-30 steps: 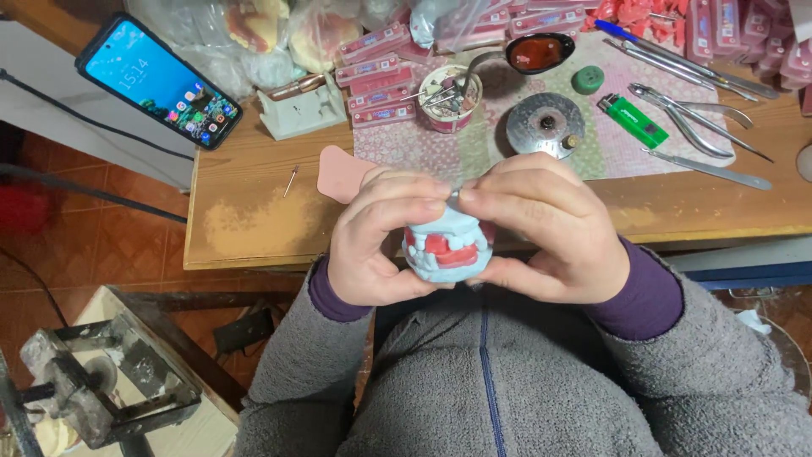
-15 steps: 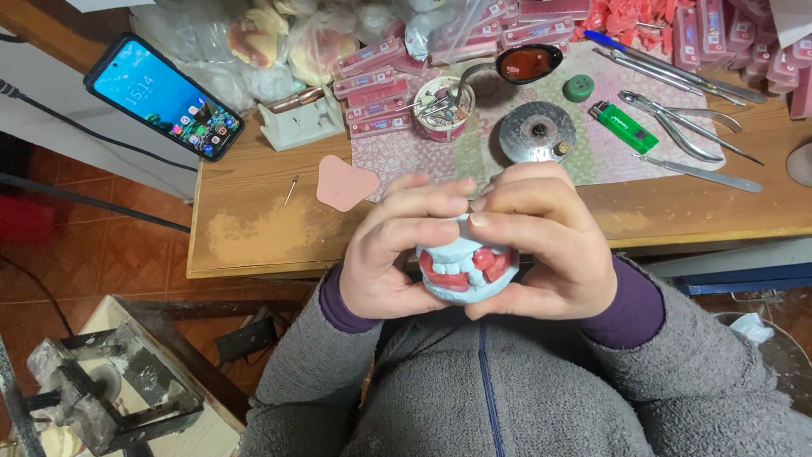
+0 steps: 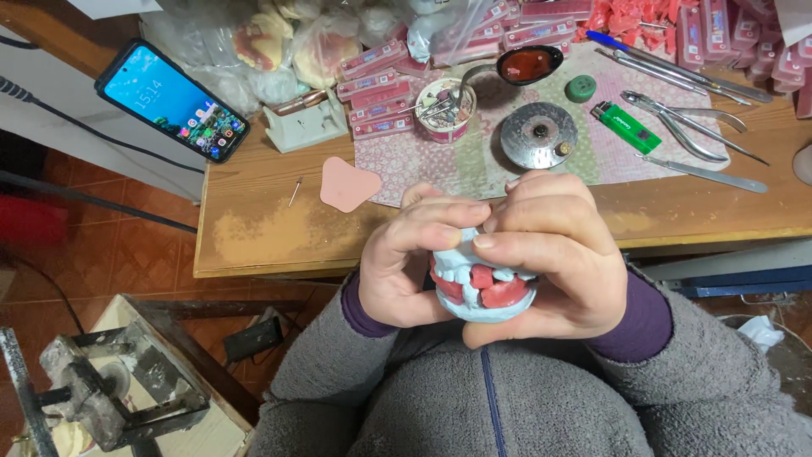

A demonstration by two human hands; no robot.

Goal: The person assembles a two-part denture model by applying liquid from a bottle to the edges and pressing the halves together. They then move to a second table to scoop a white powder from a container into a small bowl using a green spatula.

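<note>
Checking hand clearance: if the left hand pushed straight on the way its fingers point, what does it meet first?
The left hand points its fingers toward the right hand, whose fingertips they already meet over the pale blue dental cast. So it meets the right hand's fingers first; depth is unclear.

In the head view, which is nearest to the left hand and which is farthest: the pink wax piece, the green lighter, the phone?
Measured from the left hand:
1. Pink wax piece, on the table just above the hand.
2. Phone, far upper left, on the table edge.
3. Green lighter, upper right, on the patterned mat.
</note>
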